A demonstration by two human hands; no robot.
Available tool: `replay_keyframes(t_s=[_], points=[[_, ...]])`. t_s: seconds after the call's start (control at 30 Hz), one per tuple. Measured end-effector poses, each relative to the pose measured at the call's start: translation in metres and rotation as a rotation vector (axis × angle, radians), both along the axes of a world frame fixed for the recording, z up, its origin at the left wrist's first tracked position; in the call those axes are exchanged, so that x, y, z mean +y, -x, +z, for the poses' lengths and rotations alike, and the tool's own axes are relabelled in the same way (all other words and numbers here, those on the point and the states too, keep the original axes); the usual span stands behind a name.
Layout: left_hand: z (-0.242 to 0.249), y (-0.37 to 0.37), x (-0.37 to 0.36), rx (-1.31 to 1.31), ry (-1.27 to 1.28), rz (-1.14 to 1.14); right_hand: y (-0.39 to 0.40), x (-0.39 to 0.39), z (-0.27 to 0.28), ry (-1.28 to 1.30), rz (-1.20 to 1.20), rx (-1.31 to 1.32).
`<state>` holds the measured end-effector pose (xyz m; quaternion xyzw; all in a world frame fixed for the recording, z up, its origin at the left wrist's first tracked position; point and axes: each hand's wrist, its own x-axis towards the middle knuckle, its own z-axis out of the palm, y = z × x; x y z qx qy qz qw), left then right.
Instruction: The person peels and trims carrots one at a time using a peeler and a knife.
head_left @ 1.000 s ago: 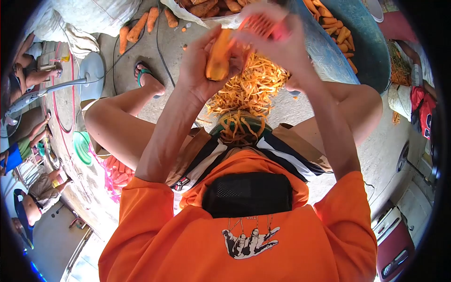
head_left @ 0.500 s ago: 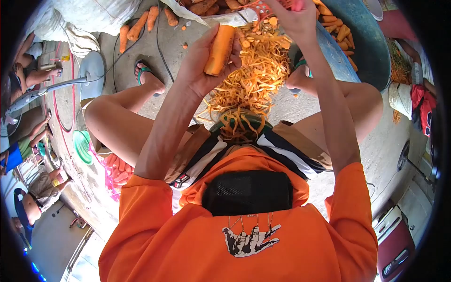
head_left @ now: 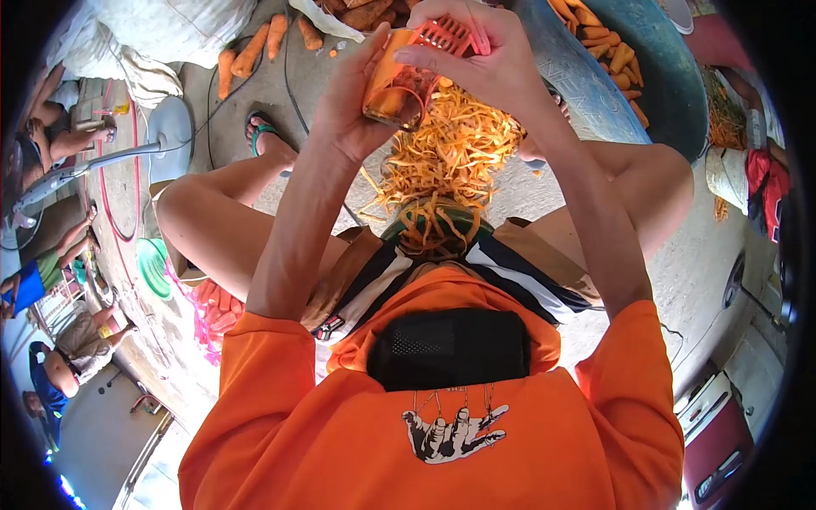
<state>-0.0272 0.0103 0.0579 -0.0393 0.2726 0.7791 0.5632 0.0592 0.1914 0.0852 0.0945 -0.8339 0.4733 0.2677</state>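
Observation:
My left hand [head_left: 344,106] is wrapped round a thick orange carrot [head_left: 384,70], holding it tilted in front of me. My right hand [head_left: 497,59] grips a red plastic peeler [head_left: 444,36] with a slotted body, which lies against the right side of the carrot. The peeler partly covers the carrot, and its blade is hard to make out. Below both hands, a heap of orange carrot peelings [head_left: 455,157] spreads over the ground between my feet.
A blue tub [head_left: 586,98] at the upper right holds peeled carrots [head_left: 625,59]. Unpeeled carrots [head_left: 246,53] lie on the floor near a white sack [head_left: 178,30] and a dark cable [head_left: 297,106]. A fan [head_left: 170,132] stands left, with other people beyond.
My right hand has come down and left, bringing the peeler from above the peelings onto the carrot. My left hand has shifted slightly up and left with the carrot.

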Motion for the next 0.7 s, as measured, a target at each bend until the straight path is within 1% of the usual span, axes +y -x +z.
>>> replay_keyframes(t_s=[0.07, 0.13, 0.17, 0.23, 0.27, 0.33, 0.37, 0.43, 0.47, 0.53, 0.57, 0.63, 0.67, 0.7], points=[[-0.003, -0.001, -0.002, 0.036, 0.040, -0.014, 0.000, -0.004, 0.001, 0.045, 0.035, 0.012], [-0.007, -0.002, -0.005, 0.109, 0.118, -0.042, 0.000, -0.005, -0.004, 0.122, 0.072, 0.123], [-0.010, -0.001, -0.004, 0.109, 0.117, -0.041, 0.001, -0.002, -0.005, 0.121, 0.073, 0.123], [-0.016, -0.003, 0.000, 0.043, 0.000, -0.028, 0.003, 0.012, -0.012, -0.014, 0.045, 0.066], [-0.011, -0.006, 0.001, 0.042, 0.001, -0.026, 0.009, 0.021, -0.020, -0.013, 0.047, 0.064], [0.002, -0.010, 0.002, 0.023, 0.136, 0.033, 0.024, 0.034, -0.027, 0.419, -0.118, 0.159], [0.002, -0.010, 0.000, 0.025, 0.133, 0.034, 0.021, 0.035, -0.027, 0.416, -0.117, 0.162], [0.000, -0.009, -0.003, 0.009, 0.065, 0.011, 0.011, 0.035, -0.023, 0.529, -0.083, 0.071], [-0.004, -0.007, -0.004, 0.009, 0.061, 0.014, 0.002, 0.022, -0.016, 0.526, -0.080, 0.071], [-0.009, 0.001, -0.004, 0.016, -0.074, -0.068, -0.014, -0.008, -0.002, -0.001, 0.040, -0.026], [-0.009, 0.003, -0.003, 0.019, -0.072, -0.063, -0.007, -0.004, -0.006, 0.001, 0.044, -0.023], [-0.012, -0.003, -0.002, -0.020, -0.168, -0.096, 0.003, 0.002, -0.012, 0.090, -0.055, 0.010], [-0.011, -0.003, 0.000, -0.025, -0.166, -0.100, 0.002, 0.000, -0.011, 0.092, -0.059, 0.005], [-0.007, 0.000, 0.004, -0.072, -0.092, -0.049, 0.006, -0.002, -0.009, 0.323, -0.002, -0.033]])
